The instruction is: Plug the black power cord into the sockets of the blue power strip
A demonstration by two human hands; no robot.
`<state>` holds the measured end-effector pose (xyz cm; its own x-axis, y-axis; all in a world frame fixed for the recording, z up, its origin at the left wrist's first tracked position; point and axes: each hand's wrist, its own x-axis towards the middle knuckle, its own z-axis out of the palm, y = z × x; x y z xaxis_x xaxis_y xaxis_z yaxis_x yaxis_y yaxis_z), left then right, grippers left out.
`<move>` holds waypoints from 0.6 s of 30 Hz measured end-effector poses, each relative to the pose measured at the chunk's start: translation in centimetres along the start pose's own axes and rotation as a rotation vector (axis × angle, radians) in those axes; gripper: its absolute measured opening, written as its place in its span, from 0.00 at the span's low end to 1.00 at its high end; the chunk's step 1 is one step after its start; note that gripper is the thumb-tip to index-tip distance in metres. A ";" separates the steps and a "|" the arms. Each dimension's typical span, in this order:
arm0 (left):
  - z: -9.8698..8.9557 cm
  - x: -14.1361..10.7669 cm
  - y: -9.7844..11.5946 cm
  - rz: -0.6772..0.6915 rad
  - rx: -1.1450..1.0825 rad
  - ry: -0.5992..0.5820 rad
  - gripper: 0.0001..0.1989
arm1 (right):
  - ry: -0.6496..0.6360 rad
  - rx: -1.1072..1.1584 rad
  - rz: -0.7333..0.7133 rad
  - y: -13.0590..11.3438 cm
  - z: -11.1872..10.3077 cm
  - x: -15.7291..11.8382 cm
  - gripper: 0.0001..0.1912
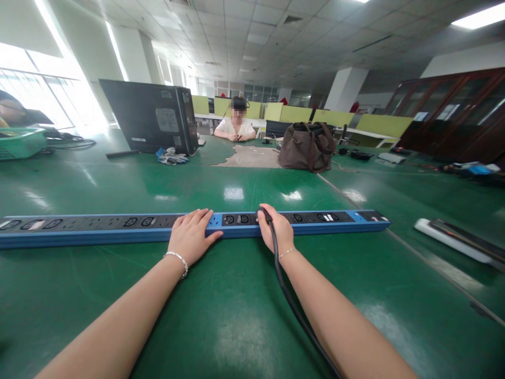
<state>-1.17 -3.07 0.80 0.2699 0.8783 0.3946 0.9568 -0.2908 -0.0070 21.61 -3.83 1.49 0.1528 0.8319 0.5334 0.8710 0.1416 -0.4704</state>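
A long blue and black power strip [118, 237] lies across the green table, with rows of sockets facing up. My left hand [191, 237] lies over its middle, fingers across the top and thumb along the near edge, gripping it. To the right, my right hand [276, 229] is closed around the plug end of a black power cord [282, 273]. That plug is at the strip's sockets, mostly covered by my fingers; I cannot tell how deep it sits. From my hand the cord runs down along my right forearm toward the bottom edge.
A black computer case [153, 118] stands at the back left, with gloves [171, 156] beside it. A brown bag [305, 147] sits at the back, near a seated person [234, 126]. A green basket [21, 143] is far left. A white power strip [450, 240] lies right.
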 end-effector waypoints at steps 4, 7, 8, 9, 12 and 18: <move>0.0 0.0 0.0 0.006 -0.004 0.011 0.32 | -0.028 0.093 0.035 0.7 -0.1 0.3 0.18; 0.0 0.0 0.0 0.009 -0.001 0.017 0.31 | -0.023 0.101 0.024 0.7 -0.1 0.3 0.18; 0.0 0.0 0.0 0.010 0.002 0.019 0.31 | -0.022 0.095 0.015 0.7 0.0 0.2 0.18; 0.0 0.0 0.0 0.011 0.004 0.021 0.31 | -0.020 0.081 0.002 0.6 0.0 0.2 0.18; 0.0 0.0 0.0 0.011 0.009 0.025 0.31 | -0.013 -0.010 -0.053 0.2 0.0 0.1 0.18; 0.0 0.0 0.1 0.016 0.019 0.029 0.31 | -0.027 -0.234 -0.163 -1.0 -0.3 -0.1 0.18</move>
<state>-1.08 -3.08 0.75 0.2820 0.8621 0.4210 0.9543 -0.2973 -0.0304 20.91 -4.26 2.08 -0.0079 0.8226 0.5685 0.9677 0.1496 -0.2030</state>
